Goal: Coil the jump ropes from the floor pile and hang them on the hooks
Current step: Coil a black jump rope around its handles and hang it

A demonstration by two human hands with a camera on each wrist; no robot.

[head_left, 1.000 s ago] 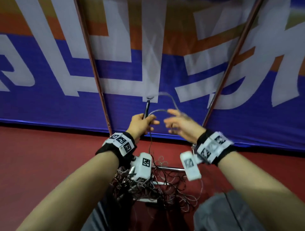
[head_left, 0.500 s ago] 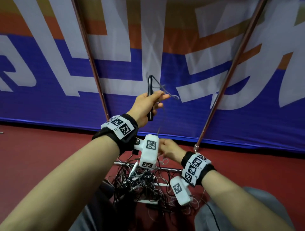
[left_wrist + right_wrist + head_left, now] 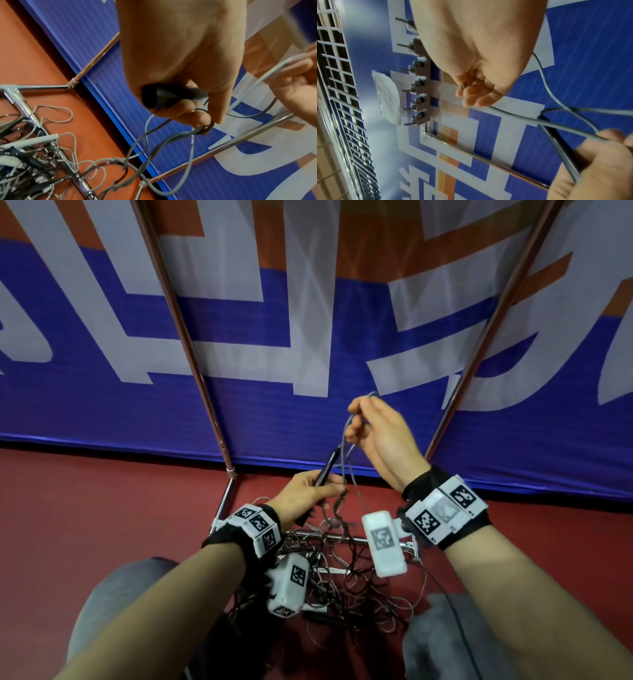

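My left hand grips the black handle of a jump rope low in front of the banner; the handle's butt end sticks out of my fist. Its grey cord runs up in a loop to my right hand, which pinches it higher and to the right. In the right wrist view the cord passes under my curled fingers. More cord hangs down into the tangled rope pile on the red floor. A hook rack with several metal hooks is on the wall banner.
A chrome stand frame lies under the pile, with two slanted poles rising against the blue and white banner. My grey-trousered knees flank the pile. A white round object sits beside the rack.
My left hand has come down with the handle. My right hand has risen from the pile, drawing a loop of grey cord up above the left hand.
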